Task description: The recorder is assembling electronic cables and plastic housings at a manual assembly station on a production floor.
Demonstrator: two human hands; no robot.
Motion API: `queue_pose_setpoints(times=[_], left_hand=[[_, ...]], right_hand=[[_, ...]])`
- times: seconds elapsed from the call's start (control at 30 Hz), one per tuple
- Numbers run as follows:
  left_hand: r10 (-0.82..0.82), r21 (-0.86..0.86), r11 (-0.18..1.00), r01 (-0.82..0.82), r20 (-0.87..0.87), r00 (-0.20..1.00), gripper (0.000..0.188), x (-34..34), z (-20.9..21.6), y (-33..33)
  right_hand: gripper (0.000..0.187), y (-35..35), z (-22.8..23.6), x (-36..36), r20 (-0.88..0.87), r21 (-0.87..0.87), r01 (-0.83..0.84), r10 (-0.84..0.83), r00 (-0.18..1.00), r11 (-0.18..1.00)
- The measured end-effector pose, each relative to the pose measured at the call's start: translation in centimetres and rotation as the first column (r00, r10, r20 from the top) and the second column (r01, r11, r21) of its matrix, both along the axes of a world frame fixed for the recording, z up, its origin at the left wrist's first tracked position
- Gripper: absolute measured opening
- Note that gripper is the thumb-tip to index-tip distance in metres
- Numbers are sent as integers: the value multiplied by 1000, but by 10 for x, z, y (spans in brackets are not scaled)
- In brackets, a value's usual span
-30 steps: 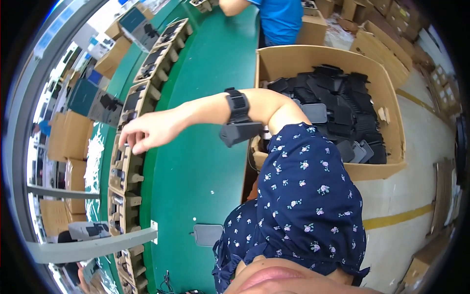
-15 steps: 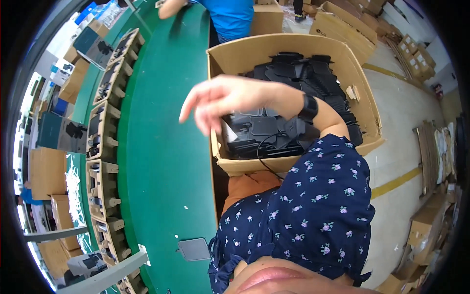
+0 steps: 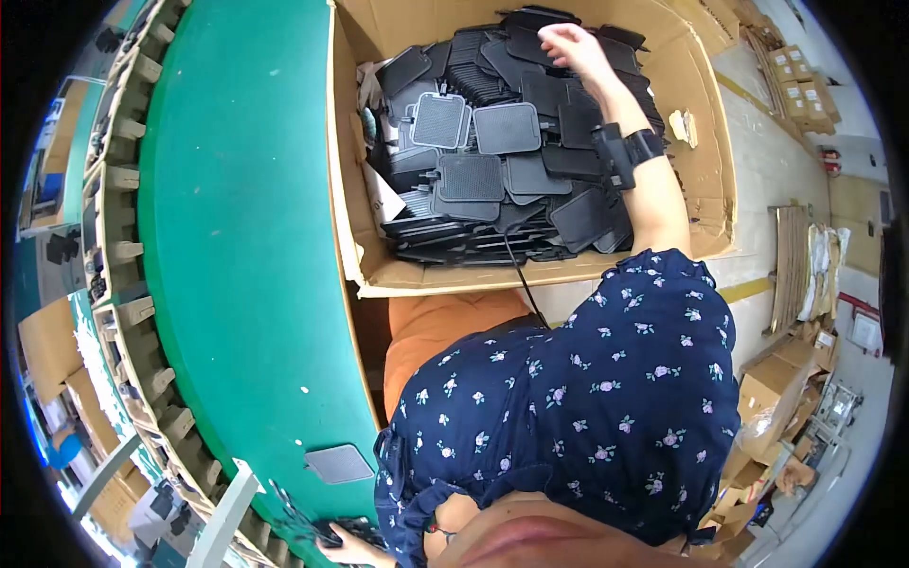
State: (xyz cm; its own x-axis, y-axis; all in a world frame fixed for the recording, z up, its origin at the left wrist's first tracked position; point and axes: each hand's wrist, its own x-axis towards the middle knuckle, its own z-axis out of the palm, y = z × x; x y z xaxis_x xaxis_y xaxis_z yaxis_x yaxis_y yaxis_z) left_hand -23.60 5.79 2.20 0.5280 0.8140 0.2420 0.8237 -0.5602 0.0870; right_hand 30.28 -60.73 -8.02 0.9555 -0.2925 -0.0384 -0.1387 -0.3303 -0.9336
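My right hand (image 3: 576, 49), with a black band (image 3: 627, 154) on the wrist, is over the far part of a large cardboard box (image 3: 710, 104). Its fingers are apart and loosely bent, with nothing visible in them. Below it lie many flat black rounded-square plates (image 3: 507, 128), heaped in the box, several with a small tab. At the lower left, my left hand (image 3: 352, 549) is partly cut off by the frame edge. Its fingers close around a dark cord-like bundle (image 3: 355, 528), too small to make out well. A single grey-black plate (image 3: 339, 464) rests on the green table nearby.
The long green table (image 3: 256, 218) runs along my left. Brown moulded trays (image 3: 114, 246) line its far side, and a grey metal bar (image 3: 225, 516) crosses the lower left. A black cable (image 3: 525, 284) hangs over the box's near edge. Cardboard cartons (image 3: 776, 379) stand at the right.
My right hand has moved from above the table's edge to the far part of the box. My left hand has come into view at the lower left. The whole view has shifted.
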Motion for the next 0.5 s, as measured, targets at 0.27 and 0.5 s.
queue_pose_setpoints(times=[0.27,0.5], left_hand=[[-493,102,864,493,-24,870,44,158,-5,-34],[-671,38,741,670,78,737,45,243,-9,-80]], right_hand=[[48,71,-48,21,125,-902,-76,426,896,425],[80,99,-61,81,-214,-934,-306,399,892,183]])
